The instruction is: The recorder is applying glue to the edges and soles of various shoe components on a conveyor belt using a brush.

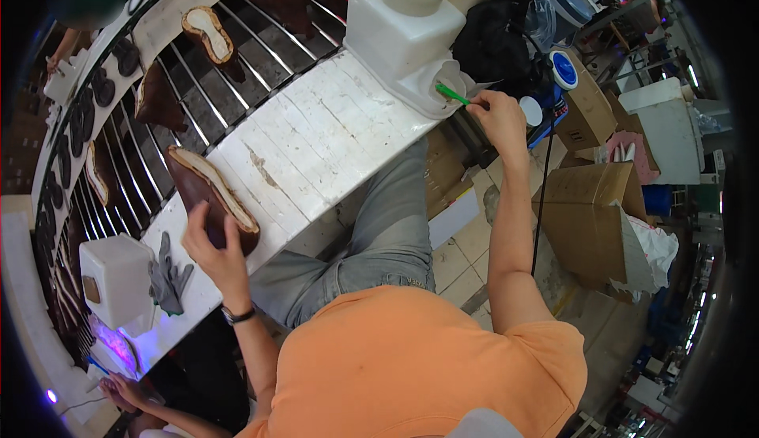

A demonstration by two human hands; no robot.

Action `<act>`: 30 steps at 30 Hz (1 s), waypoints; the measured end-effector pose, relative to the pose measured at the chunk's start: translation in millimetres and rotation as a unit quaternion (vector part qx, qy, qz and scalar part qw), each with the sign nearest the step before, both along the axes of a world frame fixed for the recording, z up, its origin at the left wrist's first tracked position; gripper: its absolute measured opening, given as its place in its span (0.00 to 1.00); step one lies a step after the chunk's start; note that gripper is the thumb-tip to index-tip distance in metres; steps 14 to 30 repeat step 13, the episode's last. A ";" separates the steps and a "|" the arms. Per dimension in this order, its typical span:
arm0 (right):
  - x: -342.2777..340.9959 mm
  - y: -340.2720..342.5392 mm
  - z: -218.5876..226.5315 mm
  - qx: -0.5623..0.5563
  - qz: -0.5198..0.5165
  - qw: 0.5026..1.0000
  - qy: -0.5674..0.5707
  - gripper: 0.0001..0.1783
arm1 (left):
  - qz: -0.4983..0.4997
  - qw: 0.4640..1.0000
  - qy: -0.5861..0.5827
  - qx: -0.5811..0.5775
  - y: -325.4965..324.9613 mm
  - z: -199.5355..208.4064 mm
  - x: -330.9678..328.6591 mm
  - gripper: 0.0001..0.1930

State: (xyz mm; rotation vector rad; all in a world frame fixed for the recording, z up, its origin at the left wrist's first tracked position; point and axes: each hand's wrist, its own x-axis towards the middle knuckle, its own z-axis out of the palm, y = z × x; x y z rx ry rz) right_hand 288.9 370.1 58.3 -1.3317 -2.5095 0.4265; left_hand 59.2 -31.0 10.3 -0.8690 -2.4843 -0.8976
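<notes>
A dark brown shoe upper (207, 193) lies on the near edge of the white bench, its pale underside rim turned up. My left hand (217, 248) grips its near end, fingers and thumb around the side. Out to the right, my right hand (498, 122) pinches a green-handled brush (452, 94). The brush tip dips into the cup-like mouth of a white plastic dispenser (403, 31), so its bristles are hard to see. Both my arms are spread apart over the bench edge.
Beyond the white bench (316, 137), metal bars (261, 58) carry several more brown uppers. Dark soles (83, 122) line the far ledge. A white container (117, 280) and grey glove (168, 276) sit at left, near a co-worker's hands (122, 390). Cardboard boxes (585, 217) stand right.
</notes>
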 end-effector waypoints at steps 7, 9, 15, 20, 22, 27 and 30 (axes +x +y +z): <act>4.0 14.1 -14.4 0.002 0.056 0.998 -0.016 0.10 | 0.033 0.914 -0.403 0.047 -9.1 -18.1 -98.8 0.31; 13.1 18.9 -23.2 -0.149 0.030 0.986 0.075 0.10 | 0.021 0.925 -0.378 0.041 -17.8 -29.0 -102.0 0.30; 30.5 12.4 -52.1 -0.265 -0.005 0.928 0.262 0.09 | 0.007 0.896 -0.414 0.162 -26.4 -44.2 -100.1 0.29; 30.5 12.4 -52.1 -0.265 -0.005 0.928 0.262 0.09 | 0.007 0.896 -0.414 0.162 -26.4 -44.2 -100.1 0.29; 30.5 12.4 -52.1 -0.265 -0.005 0.928 0.262 0.09 | 0.007 0.896 -0.414 0.162 -26.4 -44.2 -100.1 0.29; 30.5 12.4 -52.1 -0.265 -0.005 0.928 0.262 0.09 | 0.007 0.896 -0.414 0.162 -26.4 -44.2 -100.1 0.29; 30.5 12.4 -52.1 -0.265 -0.005 0.928 0.262 0.09 | 0.007 0.896 -0.414 0.162 -26.4 -44.2 -100.1 0.29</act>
